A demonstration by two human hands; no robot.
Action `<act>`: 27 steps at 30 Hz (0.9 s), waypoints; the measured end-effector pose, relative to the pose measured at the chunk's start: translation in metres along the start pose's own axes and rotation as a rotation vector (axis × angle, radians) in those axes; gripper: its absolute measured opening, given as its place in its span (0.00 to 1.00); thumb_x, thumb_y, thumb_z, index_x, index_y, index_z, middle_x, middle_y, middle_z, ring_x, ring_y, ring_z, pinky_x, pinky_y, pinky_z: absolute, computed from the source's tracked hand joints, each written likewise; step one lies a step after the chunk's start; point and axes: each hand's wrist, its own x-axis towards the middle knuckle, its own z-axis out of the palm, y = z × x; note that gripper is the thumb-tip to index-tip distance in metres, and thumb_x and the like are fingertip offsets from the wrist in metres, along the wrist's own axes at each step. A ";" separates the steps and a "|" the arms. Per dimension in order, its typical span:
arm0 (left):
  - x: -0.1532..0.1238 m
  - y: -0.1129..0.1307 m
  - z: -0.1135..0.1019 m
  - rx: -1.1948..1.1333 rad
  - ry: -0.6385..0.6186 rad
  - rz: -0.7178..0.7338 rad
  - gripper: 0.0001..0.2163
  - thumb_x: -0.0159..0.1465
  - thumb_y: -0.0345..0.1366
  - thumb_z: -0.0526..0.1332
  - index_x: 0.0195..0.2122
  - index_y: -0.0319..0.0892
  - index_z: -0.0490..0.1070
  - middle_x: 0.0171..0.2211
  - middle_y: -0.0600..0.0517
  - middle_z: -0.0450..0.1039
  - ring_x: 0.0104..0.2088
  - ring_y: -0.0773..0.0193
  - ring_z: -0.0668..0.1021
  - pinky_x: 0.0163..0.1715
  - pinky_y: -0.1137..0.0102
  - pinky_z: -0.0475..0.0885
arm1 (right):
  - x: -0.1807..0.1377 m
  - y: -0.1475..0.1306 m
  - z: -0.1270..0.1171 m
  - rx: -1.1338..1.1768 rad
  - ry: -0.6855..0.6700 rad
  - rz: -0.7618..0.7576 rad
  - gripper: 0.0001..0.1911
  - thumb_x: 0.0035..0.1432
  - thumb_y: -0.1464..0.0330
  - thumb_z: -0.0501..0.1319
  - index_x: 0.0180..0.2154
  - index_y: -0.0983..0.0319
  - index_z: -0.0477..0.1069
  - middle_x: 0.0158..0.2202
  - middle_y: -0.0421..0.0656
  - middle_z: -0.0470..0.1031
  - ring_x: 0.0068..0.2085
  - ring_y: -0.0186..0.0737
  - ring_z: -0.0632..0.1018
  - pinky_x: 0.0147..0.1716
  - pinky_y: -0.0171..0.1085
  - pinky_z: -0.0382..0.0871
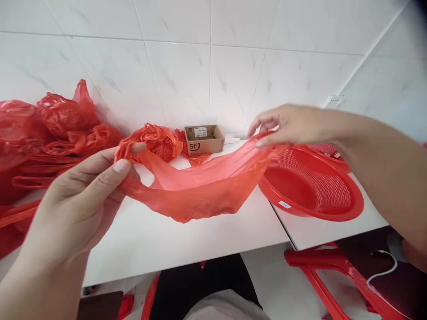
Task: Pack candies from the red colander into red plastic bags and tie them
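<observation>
A red plastic bag (196, 186) hangs stretched between my two hands above the white table (187, 240). My left hand (83, 195) pinches one handle of the bag at the left, fingers closed on it. My right hand (283, 126) grips the other handle at the right, just above a red mesh basket (313, 186). The bag sags in the middle, close to the tabletop.
A pile of red plastic bags (50, 138) lies at the left against the tiled wall. A knotted red bag (160, 140) and a small open cardboard box (204, 138) sit at the back. A red plastic stool (336, 271) stands under the table's right side.
</observation>
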 end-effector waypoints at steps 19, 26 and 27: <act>0.009 -0.006 -0.001 0.022 -0.011 -0.096 0.04 0.60 0.36 0.66 0.34 0.42 0.77 0.26 0.55 0.75 0.22 0.72 0.72 0.22 0.78 0.69 | 0.002 -0.009 -0.001 0.040 0.128 -0.340 0.12 0.58 0.65 0.65 0.45 0.59 0.74 0.41 0.40 0.75 0.35 0.31 0.76 0.36 0.34 0.71; 0.012 -0.006 0.015 -0.071 -0.080 -0.070 0.05 0.62 0.37 0.64 0.36 0.42 0.74 0.44 0.51 0.76 0.45 0.64 0.76 0.47 0.69 0.70 | -0.001 -0.030 0.014 0.239 0.016 -0.449 0.10 0.56 0.68 0.66 0.41 0.60 0.75 0.35 0.39 0.75 0.34 0.33 0.77 0.35 0.35 0.73; 0.012 -0.006 0.020 -0.088 -0.154 -0.083 0.06 0.63 0.38 0.63 0.39 0.43 0.73 0.46 0.51 0.75 0.47 0.62 0.76 0.48 0.67 0.70 | -0.002 -0.037 0.018 0.259 -0.019 -0.470 0.09 0.56 0.68 0.66 0.41 0.60 0.75 0.35 0.39 0.75 0.34 0.33 0.77 0.34 0.35 0.73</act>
